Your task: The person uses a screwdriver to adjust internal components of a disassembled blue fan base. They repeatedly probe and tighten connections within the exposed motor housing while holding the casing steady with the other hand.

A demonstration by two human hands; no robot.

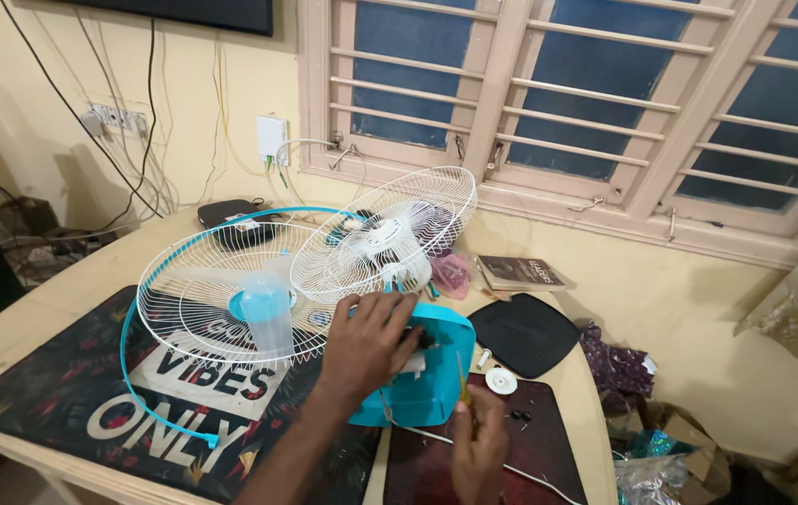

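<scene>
Two hands busy: left hand (368, 339) spread gripping turquoise plastic fan motor housing (427, 369), right hand (478, 440) pinching yellow-handled screwdriver (462, 374) just beside it; a slip could scatter small black screws (518, 415) nearby.

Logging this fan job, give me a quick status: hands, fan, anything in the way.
Left hand grips turquoise fan motor housing. Right hand holds screwdriver at it. White fan guard lies alongside; loose screws nearby.
</scene>
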